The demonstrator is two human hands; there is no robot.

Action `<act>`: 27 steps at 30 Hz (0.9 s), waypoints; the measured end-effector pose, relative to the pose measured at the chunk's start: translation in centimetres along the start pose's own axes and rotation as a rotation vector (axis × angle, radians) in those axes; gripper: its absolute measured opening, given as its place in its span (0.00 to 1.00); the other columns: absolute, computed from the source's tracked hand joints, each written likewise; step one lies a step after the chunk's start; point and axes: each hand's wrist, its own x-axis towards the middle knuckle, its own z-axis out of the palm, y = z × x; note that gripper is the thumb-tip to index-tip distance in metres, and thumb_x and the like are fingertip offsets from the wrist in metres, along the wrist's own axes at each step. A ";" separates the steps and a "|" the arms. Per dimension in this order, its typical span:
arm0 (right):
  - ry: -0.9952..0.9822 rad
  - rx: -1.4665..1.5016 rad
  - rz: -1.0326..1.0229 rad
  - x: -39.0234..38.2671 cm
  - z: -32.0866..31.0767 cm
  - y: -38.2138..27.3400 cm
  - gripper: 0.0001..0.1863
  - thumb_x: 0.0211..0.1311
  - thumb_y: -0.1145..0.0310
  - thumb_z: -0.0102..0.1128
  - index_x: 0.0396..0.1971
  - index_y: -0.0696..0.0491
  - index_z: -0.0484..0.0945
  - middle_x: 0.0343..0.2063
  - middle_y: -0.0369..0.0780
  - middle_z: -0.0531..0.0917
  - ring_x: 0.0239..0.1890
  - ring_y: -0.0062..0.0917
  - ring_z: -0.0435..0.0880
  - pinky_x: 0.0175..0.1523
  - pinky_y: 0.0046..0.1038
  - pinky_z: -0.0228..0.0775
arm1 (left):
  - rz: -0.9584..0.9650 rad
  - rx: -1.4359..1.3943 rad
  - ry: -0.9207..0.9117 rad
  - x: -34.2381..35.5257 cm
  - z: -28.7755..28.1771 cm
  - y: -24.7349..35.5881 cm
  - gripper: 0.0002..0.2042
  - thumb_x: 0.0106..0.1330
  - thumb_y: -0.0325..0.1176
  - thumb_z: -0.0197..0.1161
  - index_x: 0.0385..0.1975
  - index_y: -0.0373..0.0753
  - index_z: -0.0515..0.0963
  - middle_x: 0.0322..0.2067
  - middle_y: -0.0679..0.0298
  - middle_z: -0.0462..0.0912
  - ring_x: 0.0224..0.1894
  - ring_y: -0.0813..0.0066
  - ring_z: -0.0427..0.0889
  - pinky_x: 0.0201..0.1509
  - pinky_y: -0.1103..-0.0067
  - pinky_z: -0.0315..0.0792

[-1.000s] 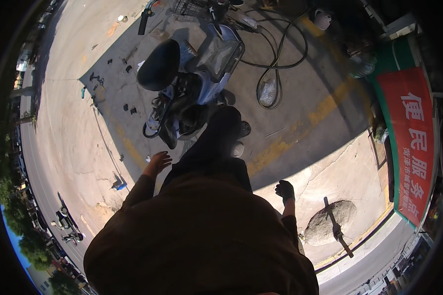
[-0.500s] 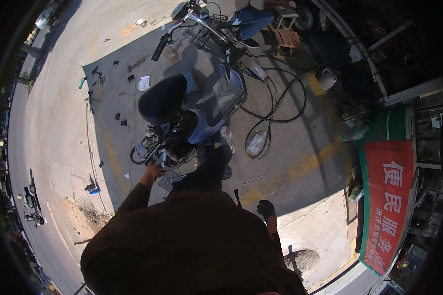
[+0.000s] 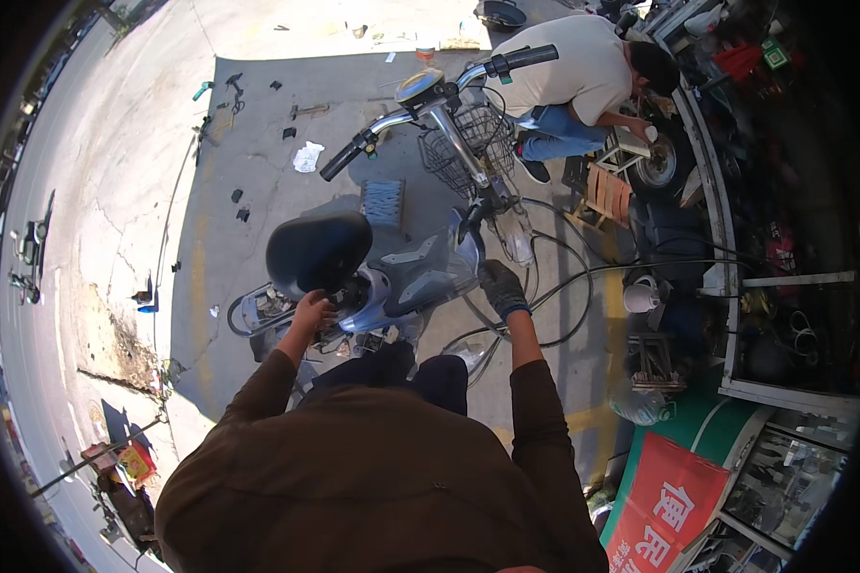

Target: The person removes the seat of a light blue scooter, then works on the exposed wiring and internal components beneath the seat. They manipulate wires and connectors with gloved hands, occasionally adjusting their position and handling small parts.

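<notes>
A blue electric scooter (image 3: 413, 282) stands in front of me, its handlebar turned toward the far side. The black seat (image 3: 317, 250) is tipped up at an angle, baring dark parts beneath. My bare left hand (image 3: 313, 313) is at the seat's lower edge, fingers curled against its underside. My right hand (image 3: 502, 288), in a dark glove, is beside the scooter's front panel (image 3: 467, 246). Its fingers are bent and whatever they hold is hidden. A wire basket (image 3: 468, 143) hangs at the front below the handlebar (image 3: 440, 105).
Another person (image 3: 569, 86) bends over a wheel (image 3: 661, 162) at the far right, near a wooden stool (image 3: 609, 194). A black hose (image 3: 583, 310) loops over the ground right of the scooter. Tools (image 3: 234, 95) and a white paper (image 3: 308, 157) lie at the far left.
My left hand has gone from low by the rear wheel to the seat's edge. My right hand has swung forward from my side to the front panel. The view has shifted.
</notes>
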 end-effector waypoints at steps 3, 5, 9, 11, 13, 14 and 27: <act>0.089 -0.035 -0.232 6.1 -3.7 -7.4 0.12 0.61 0.66 0.53 0.41 0.54 0.79 0.39 0.48 0.82 0.44 0.42 0.80 0.51 0.35 0.70 | 0.098 -0.124 -0.078 0.4 4.2 4.4 0.17 0.67 0.30 0.51 0.55 0.33 0.66 0.36 0.56 0.79 0.33 0.69 0.82 0.33 0.78 0.77; 0.115 -0.058 -0.344 9.6 -5.4 -10.3 0.12 0.61 0.67 0.54 0.41 0.54 0.79 0.39 0.47 0.82 0.44 0.40 0.80 0.50 0.34 0.70 | 0.132 -0.152 -0.109 0.0 7.3 7.0 0.17 0.68 0.31 0.51 0.54 0.32 0.67 0.36 0.56 0.79 0.33 0.71 0.82 0.33 0.79 0.77; 0.146 -0.080 -0.508 16.2 -7.2 -13.7 0.12 0.62 0.68 0.54 0.44 0.54 0.78 0.41 0.47 0.80 0.44 0.38 0.80 0.51 0.33 0.70 | 0.183 -0.245 -0.156 0.6 11.8 9.8 0.16 0.69 0.32 0.50 0.53 0.32 0.68 0.36 0.57 0.79 0.34 0.72 0.81 0.34 0.80 0.76; 0.226 -0.127 -0.616 20.0 -7.8 -15.2 0.13 0.61 0.68 0.54 0.44 0.55 0.77 0.41 0.48 0.80 0.45 0.40 0.78 0.52 0.35 0.69 | 0.180 -0.257 -0.163 0.9 13.6 12.4 0.15 0.70 0.32 0.50 0.53 0.33 0.69 0.38 0.57 0.78 0.37 0.72 0.81 0.38 0.78 0.77; 0.348 -0.234 -0.724 23.0 -8.1 -16.8 0.13 0.58 0.69 0.56 0.43 0.55 0.77 0.40 0.49 0.80 0.46 0.43 0.77 0.53 0.38 0.69 | 0.201 -0.287 -0.157 1.5 15.0 14.9 0.15 0.70 0.32 0.50 0.53 0.33 0.69 0.38 0.58 0.78 0.37 0.73 0.80 0.38 0.79 0.77; 0.346 -0.289 -0.738 24.1 -8.7 -18.6 0.13 0.58 0.69 0.55 0.42 0.56 0.76 0.40 0.48 0.79 0.47 0.43 0.76 0.54 0.39 0.67 | 0.201 -0.305 -0.123 0.9 15.9 17.0 0.15 0.70 0.31 0.50 0.53 0.33 0.69 0.38 0.58 0.78 0.37 0.73 0.80 0.38 0.79 0.76; 0.110 -1.226 -0.497 35.4 -22.8 -23.1 0.17 0.65 0.57 0.42 0.37 0.49 0.79 0.37 0.45 0.81 0.44 0.38 0.79 0.48 0.43 0.69 | 0.282 -0.213 0.091 9.2 13.8 19.3 0.17 0.68 0.32 0.53 0.55 0.34 0.69 0.45 0.59 0.77 0.43 0.72 0.79 0.41 0.80 0.75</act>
